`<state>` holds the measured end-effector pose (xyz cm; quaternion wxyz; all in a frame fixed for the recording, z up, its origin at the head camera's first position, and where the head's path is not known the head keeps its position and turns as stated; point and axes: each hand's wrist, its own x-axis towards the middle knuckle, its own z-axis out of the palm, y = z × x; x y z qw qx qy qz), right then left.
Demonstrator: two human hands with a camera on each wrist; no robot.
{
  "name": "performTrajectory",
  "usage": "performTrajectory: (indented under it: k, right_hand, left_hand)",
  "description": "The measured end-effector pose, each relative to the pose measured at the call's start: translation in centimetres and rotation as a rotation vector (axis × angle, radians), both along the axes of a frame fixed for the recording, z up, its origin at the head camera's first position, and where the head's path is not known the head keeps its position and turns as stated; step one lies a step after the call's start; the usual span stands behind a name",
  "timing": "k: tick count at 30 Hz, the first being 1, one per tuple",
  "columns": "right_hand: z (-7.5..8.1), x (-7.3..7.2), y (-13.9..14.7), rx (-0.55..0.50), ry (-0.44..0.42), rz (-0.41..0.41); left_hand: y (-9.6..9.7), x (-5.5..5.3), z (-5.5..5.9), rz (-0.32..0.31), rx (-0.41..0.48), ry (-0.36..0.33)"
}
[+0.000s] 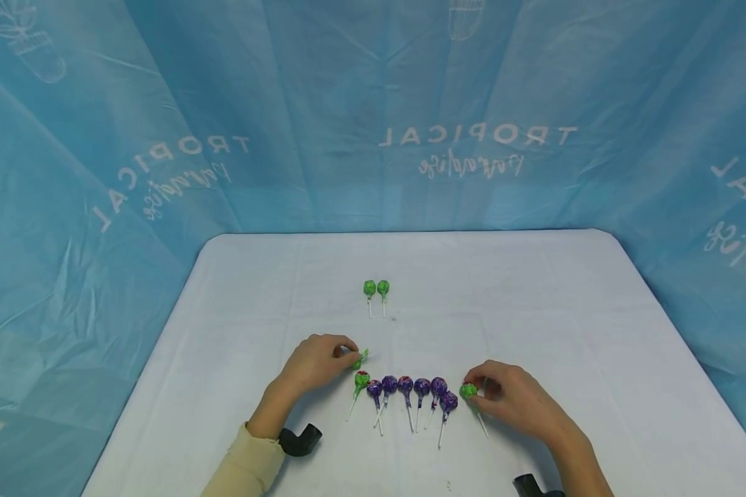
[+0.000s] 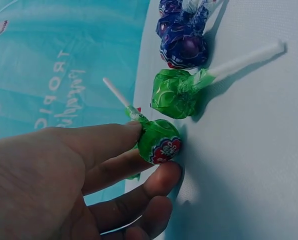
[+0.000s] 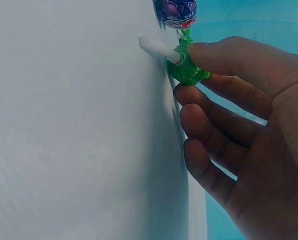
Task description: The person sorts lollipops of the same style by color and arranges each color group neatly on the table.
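Observation:
My left hand (image 1: 320, 362) pinches a green-wrapped lollipop (image 2: 159, 141) between thumb and fingers, its white stick pointing away from the palm. Just nearer to me lies another green lollipop (image 1: 362, 379), at the left end of a row of several purple lollipops (image 1: 405, 384). At the row's right end, my right hand (image 1: 514, 395) pinches a green lollipop (image 3: 188, 69) by its wrapped head, the white stick slanting toward me. The purple lollipop (image 1: 449, 402) nearest that hand sits slightly lower than the others.
Two green lollipops (image 1: 369, 288) stand side by side farther back on the white table (image 1: 503, 290), sticks toward me. A blue printed curtain (image 1: 348, 179) rises behind the table and along both sides. Black wrist pieces (image 1: 300, 440) show by both wrists.

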<state>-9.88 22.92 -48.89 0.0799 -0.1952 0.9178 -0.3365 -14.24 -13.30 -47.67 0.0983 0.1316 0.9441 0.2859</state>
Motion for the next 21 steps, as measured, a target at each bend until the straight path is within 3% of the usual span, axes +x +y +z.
performTrajectory:
  k: [16,21]
  right_hand:
    - [-0.17,0.01,-0.15,0.014,0.010,-0.005]
    - [0.01,0.00,-0.15,0.018,0.009,-0.003]
  left_hand:
    - [-0.51,0.03,0.22,-0.125,0.082,-0.044]
    - [-0.50,0.03,0.22,-0.122,0.110,-0.054]
